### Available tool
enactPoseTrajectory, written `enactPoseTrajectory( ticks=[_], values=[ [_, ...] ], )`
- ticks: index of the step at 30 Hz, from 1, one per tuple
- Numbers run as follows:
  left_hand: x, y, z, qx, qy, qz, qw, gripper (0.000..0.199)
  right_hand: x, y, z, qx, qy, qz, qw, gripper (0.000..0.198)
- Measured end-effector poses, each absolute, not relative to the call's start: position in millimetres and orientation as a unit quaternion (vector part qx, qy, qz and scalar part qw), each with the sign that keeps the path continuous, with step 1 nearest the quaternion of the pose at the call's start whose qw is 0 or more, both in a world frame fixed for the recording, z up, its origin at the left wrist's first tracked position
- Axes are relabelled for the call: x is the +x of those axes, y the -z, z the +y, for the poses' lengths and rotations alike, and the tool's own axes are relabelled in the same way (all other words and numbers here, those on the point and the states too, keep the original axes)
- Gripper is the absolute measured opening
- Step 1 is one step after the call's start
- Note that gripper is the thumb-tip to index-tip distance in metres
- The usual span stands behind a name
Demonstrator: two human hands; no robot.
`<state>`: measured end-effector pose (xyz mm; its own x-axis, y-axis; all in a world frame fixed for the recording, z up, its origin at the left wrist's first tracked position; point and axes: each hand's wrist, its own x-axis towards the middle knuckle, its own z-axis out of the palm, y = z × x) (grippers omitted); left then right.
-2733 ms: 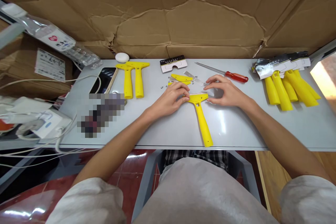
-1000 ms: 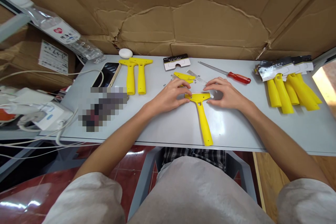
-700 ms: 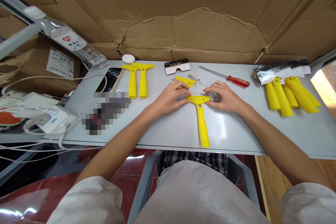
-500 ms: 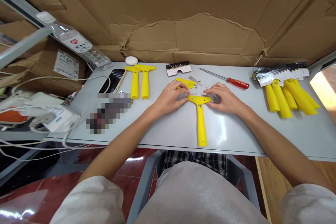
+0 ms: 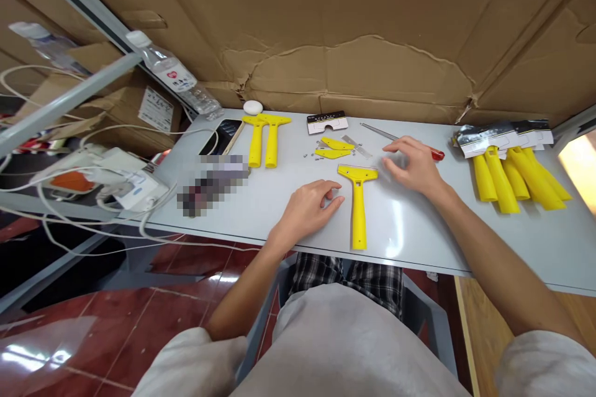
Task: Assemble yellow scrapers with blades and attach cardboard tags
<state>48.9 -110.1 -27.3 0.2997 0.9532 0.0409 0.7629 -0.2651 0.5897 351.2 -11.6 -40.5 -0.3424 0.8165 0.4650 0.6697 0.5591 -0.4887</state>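
Note:
A yellow scraper (image 5: 358, 208) lies on the grey table with its head away from me and its handle toward me. Left of its handle, my left hand (image 5: 311, 208) rests on the tabletop, thumb and loosely bent fingers apart, holding nothing. My right hand (image 5: 412, 164) hovers to the right of the scraper head, open and empty, partly covering a red-handled screwdriver (image 5: 436, 154). Beyond the scraper are two yellow cover plates (image 5: 334, 153), thin metal blades (image 5: 357, 145) and several tiny screws (image 5: 318, 159).
Two yellow scrapers (image 5: 270, 142) lie at the left beside a phone (image 5: 223, 136) and a white oval object (image 5: 252, 108). A black-and-white card sleeve (image 5: 326, 123) is at the back. Several sleeved scrapers (image 5: 505, 180) pile up on the right. Cables and a water bottle (image 5: 179, 77) occupy the left side.
Both hands have let go of the scraper head. My left hand has drawn back toward me; the right has moved right, over the screwdriver. The view has shifted slightly.

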Motion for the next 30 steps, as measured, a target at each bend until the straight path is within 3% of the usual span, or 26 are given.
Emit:
enactPoseTrajectory(
  ticks=[6, 14, 19, 23, 30],
  values=[
    [46, 50, -116, 0.754, -0.278, 0.570, 0.169, 0.023, 378, 37, 2, -0.608, 0.046, -0.751, 0.253, 0.037],
    [48, 70, -123, 0.750, -0.264, 0.605, 0.046, 0.022, 391, 43, 9, -0.657, 0.036, -0.736, 0.161, 0.044],
    [53, 55, -120, 0.709, -0.258, 0.650, 0.092, 0.030, 390, 41, 10, -0.654, 0.006, -0.740, 0.154, 0.044],
    [75, 32, -116, 0.711, -0.195, 0.662, 0.133, 0.048, 390, 44, 11, -0.646, -0.003, -0.746, 0.163, 0.044],
    [117, 15, -112, 0.762, -0.108, 0.629, 0.113, 0.056, 389, 48, 12, -0.633, -0.011, -0.753, 0.179, 0.044]
  ],
)
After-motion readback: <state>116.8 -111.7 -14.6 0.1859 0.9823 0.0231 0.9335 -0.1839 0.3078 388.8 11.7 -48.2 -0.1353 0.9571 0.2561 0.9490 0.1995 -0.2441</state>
